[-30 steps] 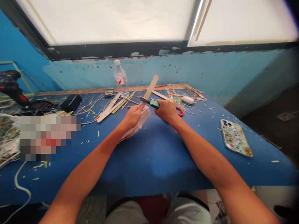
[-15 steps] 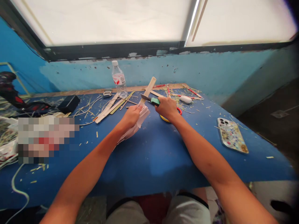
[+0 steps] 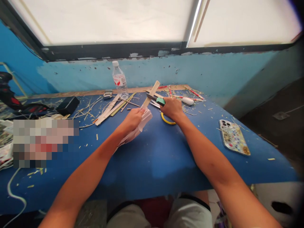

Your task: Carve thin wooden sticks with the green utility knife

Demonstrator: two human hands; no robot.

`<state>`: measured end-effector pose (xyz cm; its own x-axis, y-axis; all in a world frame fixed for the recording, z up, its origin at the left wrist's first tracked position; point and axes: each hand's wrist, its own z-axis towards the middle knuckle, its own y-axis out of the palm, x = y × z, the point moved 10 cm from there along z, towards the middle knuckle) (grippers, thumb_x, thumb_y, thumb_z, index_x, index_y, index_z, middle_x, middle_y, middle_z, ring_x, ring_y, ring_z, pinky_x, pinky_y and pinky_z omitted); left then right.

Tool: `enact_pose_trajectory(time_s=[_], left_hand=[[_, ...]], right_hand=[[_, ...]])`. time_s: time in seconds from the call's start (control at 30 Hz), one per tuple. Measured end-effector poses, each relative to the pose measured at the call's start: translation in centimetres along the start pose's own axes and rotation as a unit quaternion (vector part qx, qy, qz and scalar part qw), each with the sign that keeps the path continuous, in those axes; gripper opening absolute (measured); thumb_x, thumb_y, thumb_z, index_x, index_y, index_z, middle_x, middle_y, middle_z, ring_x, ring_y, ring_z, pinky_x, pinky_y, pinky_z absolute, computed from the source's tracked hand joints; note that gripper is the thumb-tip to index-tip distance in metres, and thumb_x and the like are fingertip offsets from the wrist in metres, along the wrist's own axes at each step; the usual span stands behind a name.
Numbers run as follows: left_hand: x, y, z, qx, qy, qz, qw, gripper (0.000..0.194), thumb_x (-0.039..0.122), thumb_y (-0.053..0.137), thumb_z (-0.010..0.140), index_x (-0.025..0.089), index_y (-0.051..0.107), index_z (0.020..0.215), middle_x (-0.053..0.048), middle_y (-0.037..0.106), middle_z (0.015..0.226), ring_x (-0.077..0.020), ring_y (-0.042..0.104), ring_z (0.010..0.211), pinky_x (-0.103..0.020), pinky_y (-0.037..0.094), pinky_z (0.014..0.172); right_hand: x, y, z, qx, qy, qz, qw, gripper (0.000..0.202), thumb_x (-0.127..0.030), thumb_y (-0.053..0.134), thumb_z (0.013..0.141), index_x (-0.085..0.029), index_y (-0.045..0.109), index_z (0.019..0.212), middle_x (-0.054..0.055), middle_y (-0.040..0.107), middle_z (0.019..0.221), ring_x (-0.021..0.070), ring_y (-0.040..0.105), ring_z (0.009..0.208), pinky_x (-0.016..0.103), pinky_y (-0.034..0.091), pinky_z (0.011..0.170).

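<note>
My left hand is closed around the lower end of a flat pale wooden strip, with a crumpled whitish cloth or paper under and beside the fingers. The strip points up and away to the right. My right hand grips a green-handled knife, whose dark blade lies against the strip just above my left hand. Partly hidden below my right hand, scissors with a yellow handle loop rest on the table.
On the blue table, a water bottle stands by several wooden strips. A patterned phone lies at right, a white mouse-like object behind my right hand. A black box, cables and shavings are at left.
My right hand and the knife have shifted slightly right, and the blade sits a little higher along the strip. The view has moved slightly. Both hands keep their holds.
</note>
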<state>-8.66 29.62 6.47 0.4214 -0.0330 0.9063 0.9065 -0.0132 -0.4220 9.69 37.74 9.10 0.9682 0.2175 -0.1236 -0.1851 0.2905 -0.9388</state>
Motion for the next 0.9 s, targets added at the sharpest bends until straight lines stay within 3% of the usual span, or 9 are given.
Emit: enact_pose_trajectory(time_s=[0.23,0.43,0.53,0.7,0.83,0.9], left_hand=[[-0.1,0.4,0.2,-0.021,-0.010,-0.013,1.000,0.040,0.056,0.052,0.092,0.019,0.054,0.079,-0.001,0.051,0.070,-0.0140,0.042,0.061,-0.028,0.031,0.058],[-0.4,-0.1,0.5,-0.007,0.000,-0.011,1.000,0.039,0.054,0.052,0.092,0.019,0.052,0.077,0.000,0.050,0.070,-0.0140,0.041,0.064,-0.029,0.032,0.061],[-0.2,0.0,0.4,-0.010,0.005,0.002,1.000,0.039,0.055,0.052,0.092,0.019,0.051,0.076,-0.001,0.051,0.072,-0.0146,0.041,0.066,-0.029,0.032,0.062],[0.0,0.4,0.1,-0.025,-0.006,0.011,1.000,0.039,0.055,0.052,0.091,0.018,0.054,0.077,-0.001,0.053,0.073,-0.0149,0.043,0.065,-0.029,0.033,0.061],[-0.6,1.4,-0.1,-0.056,-0.022,-0.009,0.998,0.041,0.058,0.054,0.090,0.018,0.055,0.079,-0.001,0.053,0.071,-0.0142,0.043,0.062,-0.029,0.032,0.058],[-0.8,1.8,-0.2,-0.069,-0.023,-0.017,0.997,0.042,0.059,0.054,0.090,0.019,0.056,0.080,-0.001,0.053,0.071,-0.0145,0.044,0.061,-0.029,0.032,0.058]], right_hand=[[4.5,-1.1,1.0,0.041,0.095,0.029,0.994,0.033,-0.034,0.055,0.091,-0.018,0.078,0.108,0.018,0.077,0.103,0.0326,0.071,0.095,0.037,0.050,0.079],[-0.5,-0.6,-0.3,0.016,-0.036,0.031,0.999,0.029,-0.037,0.059,0.089,-0.020,0.077,0.103,0.014,0.078,0.100,0.0291,0.071,0.091,0.034,0.048,0.078],[-0.9,-0.3,-0.4,0.009,-0.034,0.013,0.999,0.029,-0.036,0.059,0.088,-0.019,0.077,0.105,0.015,0.078,0.101,0.0295,0.071,0.092,0.034,0.048,0.079],[1.8,-0.3,0.9,0.020,0.007,0.007,1.000,0.029,-0.032,0.058,0.088,-0.019,0.078,0.105,0.015,0.078,0.099,0.0299,0.072,0.093,0.034,0.048,0.079],[5.2,-0.7,1.4,0.033,0.084,0.026,0.996,0.030,-0.032,0.057,0.089,-0.018,0.078,0.105,0.017,0.077,0.100,0.0308,0.072,0.093,0.034,0.049,0.077],[5.3,-0.8,1.2,0.033,0.083,0.027,0.996,0.030,-0.033,0.058,0.089,-0.018,0.078,0.104,0.016,0.078,0.099,0.0303,0.072,0.092,0.034,0.049,0.076]])
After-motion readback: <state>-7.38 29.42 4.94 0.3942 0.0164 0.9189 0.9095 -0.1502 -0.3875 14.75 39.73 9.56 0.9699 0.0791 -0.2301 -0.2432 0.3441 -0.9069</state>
